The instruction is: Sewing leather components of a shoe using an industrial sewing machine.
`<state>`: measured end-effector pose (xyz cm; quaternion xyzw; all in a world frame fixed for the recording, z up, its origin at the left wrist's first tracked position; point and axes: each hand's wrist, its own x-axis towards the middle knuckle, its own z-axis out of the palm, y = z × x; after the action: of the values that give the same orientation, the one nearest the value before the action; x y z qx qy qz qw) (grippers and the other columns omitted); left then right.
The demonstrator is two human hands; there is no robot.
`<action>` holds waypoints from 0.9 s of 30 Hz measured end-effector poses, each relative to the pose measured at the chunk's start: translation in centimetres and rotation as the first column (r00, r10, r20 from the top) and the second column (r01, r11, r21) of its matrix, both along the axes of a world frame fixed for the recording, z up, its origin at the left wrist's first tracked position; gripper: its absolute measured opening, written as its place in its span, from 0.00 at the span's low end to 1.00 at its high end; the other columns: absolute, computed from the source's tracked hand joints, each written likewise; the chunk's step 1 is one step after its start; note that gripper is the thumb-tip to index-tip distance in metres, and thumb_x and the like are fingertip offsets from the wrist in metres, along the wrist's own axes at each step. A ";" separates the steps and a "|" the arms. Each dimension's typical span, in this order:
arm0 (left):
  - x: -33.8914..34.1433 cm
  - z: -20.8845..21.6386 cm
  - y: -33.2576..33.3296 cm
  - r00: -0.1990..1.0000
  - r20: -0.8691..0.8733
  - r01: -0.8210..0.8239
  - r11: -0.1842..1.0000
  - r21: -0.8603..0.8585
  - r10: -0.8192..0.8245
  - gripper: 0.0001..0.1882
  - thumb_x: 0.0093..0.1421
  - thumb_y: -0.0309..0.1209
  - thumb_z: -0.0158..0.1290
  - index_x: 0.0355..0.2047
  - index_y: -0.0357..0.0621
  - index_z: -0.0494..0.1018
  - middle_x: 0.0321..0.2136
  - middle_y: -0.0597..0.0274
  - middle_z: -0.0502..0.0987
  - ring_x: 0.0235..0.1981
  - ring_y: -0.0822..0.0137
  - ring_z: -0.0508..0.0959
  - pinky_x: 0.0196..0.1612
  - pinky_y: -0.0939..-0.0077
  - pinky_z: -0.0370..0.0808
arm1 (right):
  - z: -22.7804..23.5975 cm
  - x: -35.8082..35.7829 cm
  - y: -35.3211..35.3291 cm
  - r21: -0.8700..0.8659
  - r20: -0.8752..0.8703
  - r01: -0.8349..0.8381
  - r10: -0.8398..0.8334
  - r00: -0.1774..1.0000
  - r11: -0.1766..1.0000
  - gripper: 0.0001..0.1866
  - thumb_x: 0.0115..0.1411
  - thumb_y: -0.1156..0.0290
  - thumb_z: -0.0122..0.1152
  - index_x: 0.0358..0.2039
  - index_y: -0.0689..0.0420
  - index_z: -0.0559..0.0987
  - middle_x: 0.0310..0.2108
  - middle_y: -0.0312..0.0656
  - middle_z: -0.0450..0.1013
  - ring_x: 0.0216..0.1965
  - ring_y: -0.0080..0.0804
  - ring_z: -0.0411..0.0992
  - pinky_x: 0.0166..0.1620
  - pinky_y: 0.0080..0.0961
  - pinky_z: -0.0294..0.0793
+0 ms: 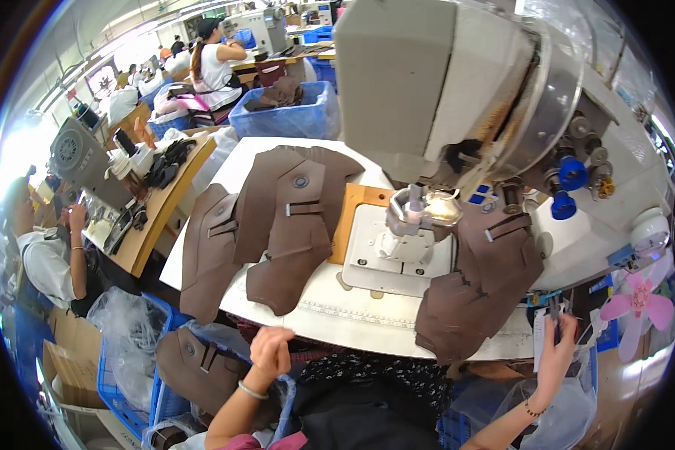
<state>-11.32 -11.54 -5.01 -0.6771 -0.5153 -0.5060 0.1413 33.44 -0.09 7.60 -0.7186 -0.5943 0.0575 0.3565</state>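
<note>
My left hand [271,351] is raised just off the table's front edge, fingers curled and nothing showing in them. At the table's right front corner my right hand [556,346] closes on a slim grey metal tool [553,309]; whether it is snips or tweezers I cannot tell. Brown leather-like panels [301,217] with slots and a round mark lie overlapping left of the sewing machine [412,232]. Another group of brown panels [476,292] lies to its right, reaching the front edge. A white plate [367,259] surrounds the sewing machine's lower part.
The machine's large grey head [394,82] overhangs the white table [330,322]. Below left, a blue crate [131,390] holds clear plastic, beside more brown panels [195,367]. A pink fan [639,300] is at right. Co-workers sit left and behind, near a blue bin [289,116].
</note>
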 end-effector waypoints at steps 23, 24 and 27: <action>-13.5 10.7 15.7 0.812 -0.071 -0.531 0.683 -0.501 0.580 0.20 0.56 0.46 0.57 0.34 0.37 0.78 0.32 0.51 0.77 0.37 0.56 0.77 0.41 0.65 0.72 | -0.5 -9.4 0.0 0.488 -0.044 -0.420 0.503 0.863 0.765 0.05 0.55 0.82 0.59 0.27 0.63 0.71 0.27 0.42 0.71 0.26 0.31 0.68 0.33 0.25 0.68; -13.9 10.6 17.0 0.795 -0.103 -0.558 0.654 -0.511 0.598 0.21 0.55 0.46 0.58 0.33 0.37 0.77 0.32 0.51 0.77 0.37 0.55 0.76 0.40 0.64 0.72 | -0.2 -10.1 -0.1 0.471 -0.004 -0.471 0.536 0.844 0.745 0.06 0.53 0.82 0.60 0.27 0.62 0.72 0.27 0.42 0.72 0.24 0.30 0.68 0.31 0.25 0.68; -15.1 10.5 19.4 0.805 -0.095 -0.532 0.643 -0.550 0.585 0.21 0.54 0.46 0.59 0.29 0.36 0.74 0.30 0.52 0.76 0.34 0.58 0.75 0.37 0.66 0.71 | 0.2 -11.1 -0.5 0.387 -0.041 -0.550 0.610 0.791 0.740 0.06 0.51 0.82 0.63 0.26 0.61 0.73 0.27 0.41 0.74 0.21 0.27 0.68 0.28 0.23 0.67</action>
<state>-26.44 7.88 5.53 -0.4715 -0.8278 -0.2969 0.0652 22.30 -0.55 7.80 -0.4131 -0.7574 0.1171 0.4920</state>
